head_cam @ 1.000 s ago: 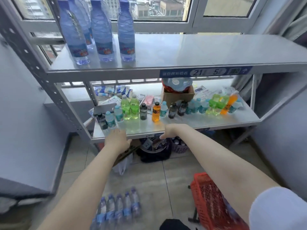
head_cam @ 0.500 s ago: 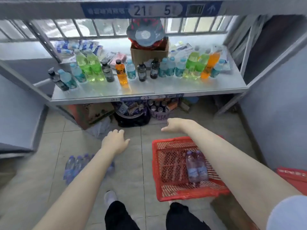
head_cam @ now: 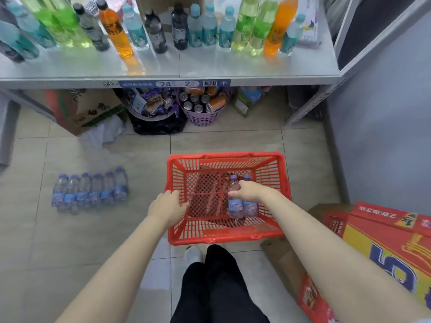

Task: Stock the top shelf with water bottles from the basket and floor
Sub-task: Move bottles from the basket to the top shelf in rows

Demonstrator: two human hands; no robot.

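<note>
In the red basket (head_cam: 227, 237) on the floor, two water bottles (head_cam: 235, 207) lie side by side w/ the right hand (head_cam: 248, 191) closing round the left one's upper body, left hand (head_cam: 166, 207) loose on the rim; full, smooth plastic, prob. heavyish & slippery; grip mid-body.

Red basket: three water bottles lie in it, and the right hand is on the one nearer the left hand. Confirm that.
Not quite: the head view shows two water bottles in the red basket, not three. The rest stands: the right hand is on the one nearer the left hand.
</note>
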